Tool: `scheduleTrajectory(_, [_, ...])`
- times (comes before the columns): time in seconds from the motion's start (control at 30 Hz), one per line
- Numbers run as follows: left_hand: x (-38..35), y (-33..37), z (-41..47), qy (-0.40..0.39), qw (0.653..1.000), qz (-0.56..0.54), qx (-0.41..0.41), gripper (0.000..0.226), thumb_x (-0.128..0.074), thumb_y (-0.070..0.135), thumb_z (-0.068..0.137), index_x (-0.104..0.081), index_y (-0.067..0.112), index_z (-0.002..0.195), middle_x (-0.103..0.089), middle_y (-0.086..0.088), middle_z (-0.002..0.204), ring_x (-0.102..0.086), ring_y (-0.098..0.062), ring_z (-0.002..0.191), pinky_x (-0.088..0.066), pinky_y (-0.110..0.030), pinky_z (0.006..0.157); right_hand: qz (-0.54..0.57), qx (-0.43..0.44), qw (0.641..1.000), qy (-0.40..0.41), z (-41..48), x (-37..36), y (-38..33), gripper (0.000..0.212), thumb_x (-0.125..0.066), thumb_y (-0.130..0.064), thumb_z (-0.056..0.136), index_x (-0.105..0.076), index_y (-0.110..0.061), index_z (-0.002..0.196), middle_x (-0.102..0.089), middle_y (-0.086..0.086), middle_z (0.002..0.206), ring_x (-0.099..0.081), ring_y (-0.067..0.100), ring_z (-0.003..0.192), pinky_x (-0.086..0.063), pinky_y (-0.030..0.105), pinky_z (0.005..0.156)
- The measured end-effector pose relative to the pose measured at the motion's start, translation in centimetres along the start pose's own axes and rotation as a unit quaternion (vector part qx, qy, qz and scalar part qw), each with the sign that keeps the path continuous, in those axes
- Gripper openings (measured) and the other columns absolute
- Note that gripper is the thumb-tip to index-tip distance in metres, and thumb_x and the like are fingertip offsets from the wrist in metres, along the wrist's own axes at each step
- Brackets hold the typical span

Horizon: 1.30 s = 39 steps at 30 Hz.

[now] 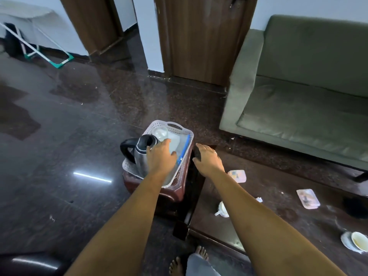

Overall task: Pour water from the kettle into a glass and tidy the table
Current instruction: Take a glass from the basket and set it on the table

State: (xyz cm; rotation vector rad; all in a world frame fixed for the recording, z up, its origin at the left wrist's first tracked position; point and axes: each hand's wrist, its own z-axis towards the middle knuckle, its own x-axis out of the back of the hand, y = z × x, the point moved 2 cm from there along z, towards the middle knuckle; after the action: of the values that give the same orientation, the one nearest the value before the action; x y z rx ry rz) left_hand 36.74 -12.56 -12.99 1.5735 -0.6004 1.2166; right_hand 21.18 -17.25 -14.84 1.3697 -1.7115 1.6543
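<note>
A steel kettle (139,154) with a black lid and handle stands in a white perforated basket (175,126) on a dark red stool (171,191). A clear glass (160,132) sits at the basket's far end, beside a white folded item and a blue stick (184,149). My left hand (161,156) reaches into the basket just right of the kettle, fingers spread over the white item, nothing visibly gripped. My right hand (208,159) hovers open over the dark table's (268,198) far left corner, right of the basket.
On the table lie two pale plastic packets (237,175) (308,198), a crumpled white wrapper (222,210) and a white cup on a saucer (358,241). A green sofa (302,92) stands behind the table. Dark glossy floor spreads to the left.
</note>
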Motion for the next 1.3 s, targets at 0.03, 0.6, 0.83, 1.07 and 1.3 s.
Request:
scheduleTrajectory(0.03, [0.3, -0.3, 0.6, 0.009, 1.0, -0.016, 0.006, 0.044, -0.059, 0.023, 0.086, -0.051, 0.016, 0.129, -0.065, -0.007, 0.118, -0.055, -0.028, 0.115, -0.028, -0.047, 0.108, 0.003, -0.001, 1.0, -0.011, 0.7, -0.3, -0.4, 0.058, -0.051, -0.026, 0.09, -0.031, -0.022, 0.144, -0.035, 0.003, 0.15, -0.032, 0.025, 0.137, -0.034, 0.042, 0.109])
scheduleTrajectory(0.6, [1.6, -6.2, 13.0, -0.044, 0.978, -0.158, 0.128, 0.024, -0.06, 0.01, 0.083, -0.066, 0.009, 0.107, -0.068, -0.01, 0.111, -0.061, -0.025, 0.106, -0.043, -0.028, 0.09, 0.091, 0.01, 0.992, -0.085, 12.2, -1.6, -3.7, 0.054, -0.054, -0.013, 0.089, -0.04, -0.016, 0.14, -0.05, 0.006, 0.137, -0.05, 0.024, 0.122, -0.042, 0.034, 0.103])
scheduleTrajectory(0.83, [-0.9, -9.5, 19.4, -0.135, 0.969, -0.142, 0.154, 0.03, -0.056, 0.006, 0.086, -0.064, 0.006, 0.115, -0.065, -0.015, 0.118, -0.058, -0.03, 0.114, -0.043, -0.037, 0.101, 0.102, -0.019, 0.989, -0.11, 17.7, -4.9, -3.7, 0.056, -0.057, -0.011, 0.088, -0.038, -0.016, 0.141, -0.048, 0.006, 0.139, -0.05, 0.023, 0.122, -0.042, 0.031, 0.101])
scheduleTrajectory(1.07, [-5.7, -13.6, 24.7, -0.287, 0.943, -0.04, 0.164, 0.039, -0.044, 0.008, 0.093, -0.052, 0.006, 0.132, -0.047, -0.016, 0.141, -0.044, -0.031, 0.129, -0.034, -0.036, 0.109, 0.052, -0.037, 0.986, -0.154, 22.9, -9.4, -4.3, 0.062, -0.058, -0.016, 0.089, -0.031, -0.018, 0.145, -0.039, 0.006, 0.145, -0.039, 0.026, 0.132, -0.038, 0.041, 0.106])
scheduleTrajectory(1.3, [-10.9, -15.1, 27.7, -0.368, 0.919, -0.015, 0.143, 0.044, -0.038, 0.002, 0.094, -0.042, 0.001, 0.137, -0.042, -0.02, 0.144, -0.043, -0.031, 0.13, -0.036, -0.034, 0.106, -0.004, -0.043, 0.984, -0.175, 27.3, -13.2, -4.7, 0.082, -0.067, -0.017, 0.083, -0.017, -0.017, 0.148, -0.021, 0.008, 0.154, -0.029, 0.029, 0.138, -0.034, 0.04, 0.109])
